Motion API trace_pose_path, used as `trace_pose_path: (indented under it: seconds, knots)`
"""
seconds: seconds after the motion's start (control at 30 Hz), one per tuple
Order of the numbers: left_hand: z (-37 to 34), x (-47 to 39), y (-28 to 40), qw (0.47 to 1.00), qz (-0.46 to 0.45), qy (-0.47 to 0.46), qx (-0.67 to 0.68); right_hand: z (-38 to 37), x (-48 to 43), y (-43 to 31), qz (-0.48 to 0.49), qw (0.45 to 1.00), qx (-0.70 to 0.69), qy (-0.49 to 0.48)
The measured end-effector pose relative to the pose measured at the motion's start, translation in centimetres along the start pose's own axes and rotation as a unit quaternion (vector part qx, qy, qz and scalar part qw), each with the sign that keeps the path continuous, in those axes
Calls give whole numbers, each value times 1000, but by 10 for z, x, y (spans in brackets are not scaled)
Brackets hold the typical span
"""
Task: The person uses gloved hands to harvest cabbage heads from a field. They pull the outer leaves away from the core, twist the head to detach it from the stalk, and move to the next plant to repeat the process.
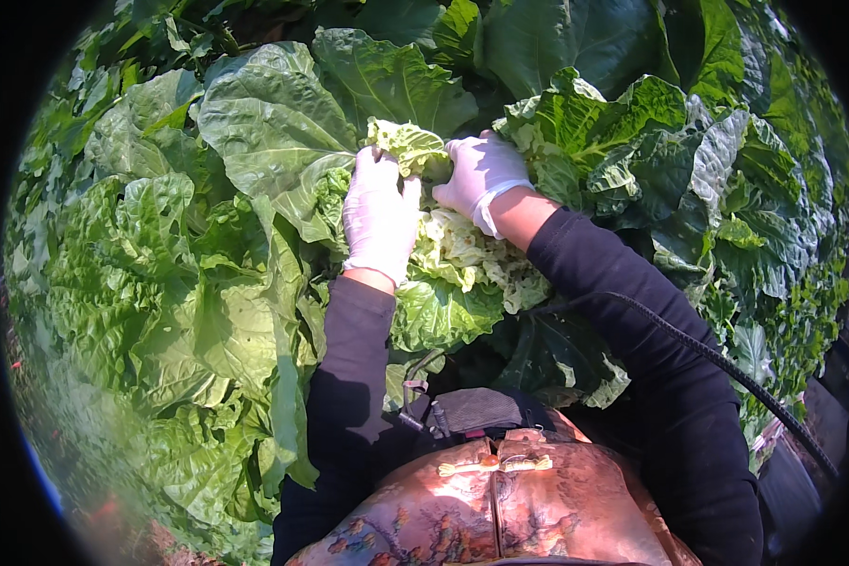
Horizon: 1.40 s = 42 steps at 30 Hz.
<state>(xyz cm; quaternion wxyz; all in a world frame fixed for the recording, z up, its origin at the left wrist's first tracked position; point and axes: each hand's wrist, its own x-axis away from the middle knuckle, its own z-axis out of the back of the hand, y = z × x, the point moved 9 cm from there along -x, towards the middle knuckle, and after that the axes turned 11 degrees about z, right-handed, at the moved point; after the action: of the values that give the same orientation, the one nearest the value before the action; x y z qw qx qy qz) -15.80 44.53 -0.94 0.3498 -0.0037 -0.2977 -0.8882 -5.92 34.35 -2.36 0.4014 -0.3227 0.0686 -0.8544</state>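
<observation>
Both my hands wear thin white gloves and are at the heart of a leafy Chinese cabbage. My left hand [380, 212] grips the left side of a pale, crinkled inner leaf [409, 146], its fingertips partly hidden. On the other side of this leaf, my right hand [487, 173] has its thumb and curled fingers on the right edge. Beneath the hands, the pale yellow cabbage heart [453, 247] shows ragged edges and brownish spots. A bright green outer leaf [447, 311] spreads just below it, towards my body.
Large leaves [276, 120] rise beyond my hands. Dense leafy plants stand at left [205, 318] and right [714, 177]. A black cable [722, 361] runs across my right sleeve. A dark mesh pouch [477, 409] sits at my waist, above the patterned garment [495, 495].
</observation>
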Motion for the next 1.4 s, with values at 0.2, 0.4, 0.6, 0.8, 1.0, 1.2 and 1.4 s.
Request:
trace_pose_path:
  seconds: [0.2,0.4,0.6,0.8,1.0,1.2,1.4]
  knots:
    - [-1,-1,-3,998,12,-18,67,-2,4,-19,-5,999,44,21]
    - [5,-1,-2,987,7,-28,157,-9,-1,-15,-27,999,3,43]
    - [3,-1,-10,972,33,-40,228,-16,-5,-7,-34,998,-26,48]
    - [2,-3,-11,974,38,-41,220,-20,-9,-2,-65,997,-46,13]
    - [6,-1,-7,975,24,-32,218,-23,-19,-4,-35,998,-47,-29]
    - [3,-2,-11,972,38,-44,229,-28,-24,-5,13,1000,-12,-1]
    - [10,-2,-5,983,-17,-16,182,-29,-28,3,46,996,-63,-36]
